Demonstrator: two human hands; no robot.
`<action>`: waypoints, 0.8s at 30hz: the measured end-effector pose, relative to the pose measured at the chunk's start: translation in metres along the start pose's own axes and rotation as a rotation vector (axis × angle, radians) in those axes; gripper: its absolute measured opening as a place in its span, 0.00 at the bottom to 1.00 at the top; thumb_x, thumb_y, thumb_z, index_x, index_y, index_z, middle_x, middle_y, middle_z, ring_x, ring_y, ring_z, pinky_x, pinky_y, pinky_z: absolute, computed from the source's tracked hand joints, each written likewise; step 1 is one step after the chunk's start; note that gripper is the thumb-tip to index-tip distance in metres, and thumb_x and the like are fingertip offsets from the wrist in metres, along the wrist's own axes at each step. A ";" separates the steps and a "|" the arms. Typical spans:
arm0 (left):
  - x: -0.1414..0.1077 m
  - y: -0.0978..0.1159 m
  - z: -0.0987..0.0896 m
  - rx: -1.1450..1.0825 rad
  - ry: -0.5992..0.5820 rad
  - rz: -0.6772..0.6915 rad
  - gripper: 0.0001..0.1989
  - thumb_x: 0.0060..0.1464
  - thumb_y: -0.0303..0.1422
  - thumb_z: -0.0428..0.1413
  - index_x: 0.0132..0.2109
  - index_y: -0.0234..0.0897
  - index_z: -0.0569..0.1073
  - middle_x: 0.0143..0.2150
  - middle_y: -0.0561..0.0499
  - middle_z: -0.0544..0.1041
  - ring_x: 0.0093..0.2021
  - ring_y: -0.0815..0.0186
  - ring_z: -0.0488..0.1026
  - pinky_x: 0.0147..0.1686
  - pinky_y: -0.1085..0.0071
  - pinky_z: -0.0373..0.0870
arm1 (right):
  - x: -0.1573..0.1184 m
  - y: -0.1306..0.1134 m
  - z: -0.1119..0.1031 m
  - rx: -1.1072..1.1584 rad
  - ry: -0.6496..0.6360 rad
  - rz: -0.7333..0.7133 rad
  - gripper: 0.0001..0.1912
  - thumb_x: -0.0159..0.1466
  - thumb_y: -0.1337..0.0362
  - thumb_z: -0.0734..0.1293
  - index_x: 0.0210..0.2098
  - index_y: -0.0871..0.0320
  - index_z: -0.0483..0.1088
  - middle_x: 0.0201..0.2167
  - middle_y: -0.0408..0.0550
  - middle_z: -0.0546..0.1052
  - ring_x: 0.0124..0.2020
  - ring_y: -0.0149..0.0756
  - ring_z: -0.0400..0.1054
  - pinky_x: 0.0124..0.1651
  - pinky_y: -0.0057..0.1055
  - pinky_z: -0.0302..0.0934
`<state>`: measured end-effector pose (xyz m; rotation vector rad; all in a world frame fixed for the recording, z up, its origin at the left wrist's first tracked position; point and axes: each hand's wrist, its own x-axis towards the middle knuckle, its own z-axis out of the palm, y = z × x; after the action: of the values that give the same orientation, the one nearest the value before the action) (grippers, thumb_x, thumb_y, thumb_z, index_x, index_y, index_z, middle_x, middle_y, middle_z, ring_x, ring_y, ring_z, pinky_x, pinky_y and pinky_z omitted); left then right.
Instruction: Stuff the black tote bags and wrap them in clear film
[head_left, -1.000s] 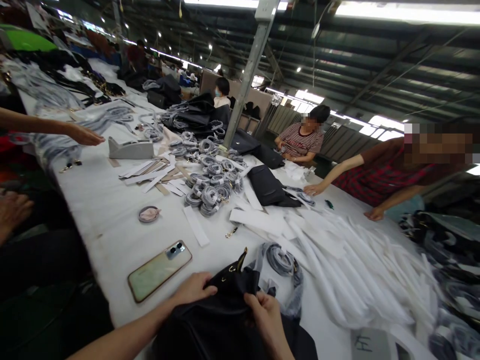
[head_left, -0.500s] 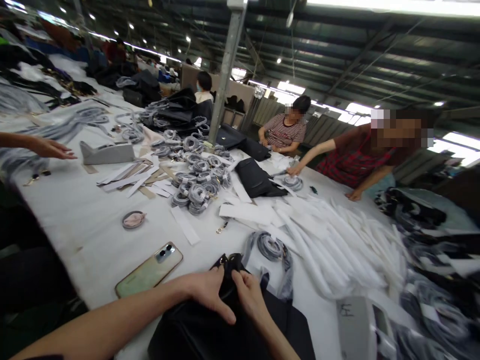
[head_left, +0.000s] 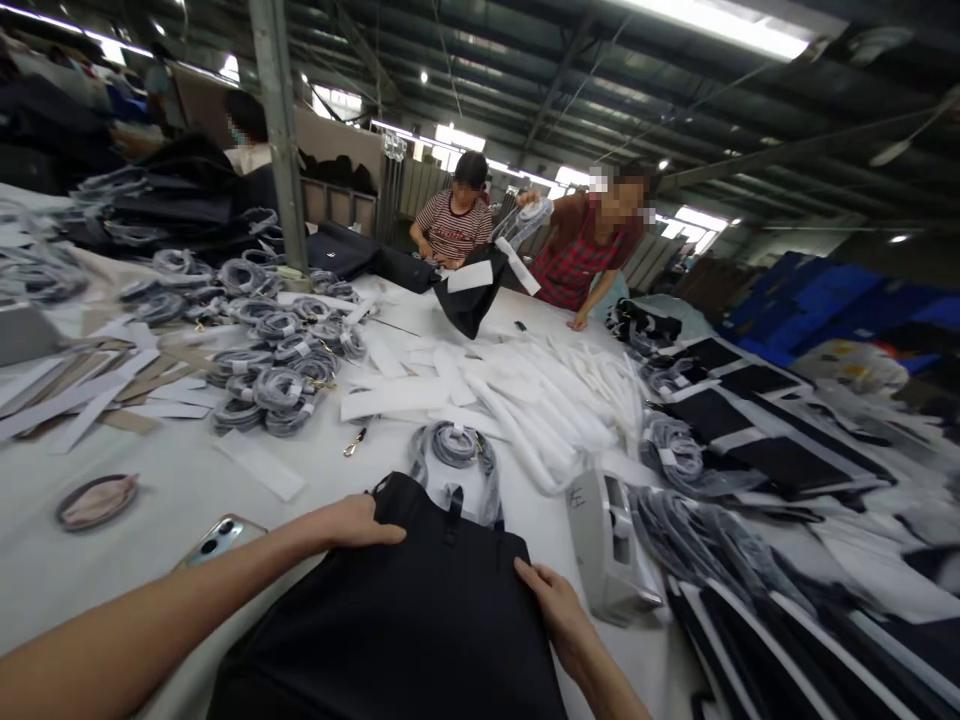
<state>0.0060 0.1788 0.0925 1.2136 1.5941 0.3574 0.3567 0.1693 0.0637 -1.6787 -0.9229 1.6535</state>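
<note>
Black bag (head_left: 405, 620) at near side of surface (head_left: 176, 485). Left hand (head_left: 360, 523) pinches its upper left corner, right hand (head_left: 556, 603) its right edge. Probably straightening step; next move likely calls for even two-sided grip.

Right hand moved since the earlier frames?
Yes, to the right. Before, a wide gap showed between the right hand and the marked dispenser; now the hand, at the bag's edge, is much nearer it.
</note>
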 end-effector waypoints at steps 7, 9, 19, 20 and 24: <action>-0.011 0.007 0.001 -0.015 0.099 0.024 0.11 0.40 0.39 0.56 0.20 0.37 0.69 0.23 0.48 0.75 0.30 0.55 0.74 0.28 0.68 0.63 | -0.007 -0.028 0.025 0.229 -0.179 -0.089 0.22 0.48 0.59 0.76 0.41 0.59 0.71 0.34 0.49 0.80 0.33 0.43 0.75 0.37 0.35 0.68; -0.022 -0.004 0.000 -0.068 0.101 0.038 0.12 0.43 0.41 0.54 0.22 0.37 0.71 0.25 0.48 0.77 0.32 0.54 0.74 0.29 0.68 0.65 | -0.010 -0.031 0.024 0.277 -0.224 -0.103 0.25 0.48 0.58 0.76 0.44 0.58 0.71 0.37 0.51 0.80 0.35 0.44 0.75 0.40 0.37 0.69; 0.021 -0.017 -0.021 -0.334 -0.028 -0.136 0.22 0.36 0.49 0.63 0.29 0.33 0.74 0.27 0.43 0.79 0.31 0.52 0.77 0.28 0.64 0.72 | 0.009 -0.045 0.044 0.286 -0.345 -0.042 0.27 0.52 0.56 0.73 0.48 0.60 0.70 0.35 0.52 0.80 0.34 0.45 0.76 0.43 0.41 0.69; 0.027 -0.018 -0.020 -0.368 -0.039 -0.150 0.23 0.34 0.49 0.64 0.29 0.33 0.74 0.27 0.42 0.79 0.31 0.52 0.77 0.28 0.64 0.72 | 0.012 -0.044 0.042 0.289 -0.337 -0.039 0.26 0.51 0.57 0.74 0.48 0.60 0.70 0.35 0.52 0.80 0.34 0.45 0.76 0.43 0.41 0.69; 0.037 -0.039 -0.005 -0.530 -0.048 -0.167 0.27 0.32 0.52 0.64 0.32 0.31 0.75 0.35 0.39 0.80 0.37 0.51 0.78 0.35 0.63 0.75 | 0.029 -0.028 0.036 0.339 -0.278 0.032 0.23 0.51 0.61 0.74 0.44 0.60 0.71 0.33 0.51 0.81 0.35 0.45 0.76 0.43 0.39 0.69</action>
<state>-0.0158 0.1938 0.0455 0.6746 1.4246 0.5934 0.3189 0.2067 0.0680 -1.2648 -0.6921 1.9727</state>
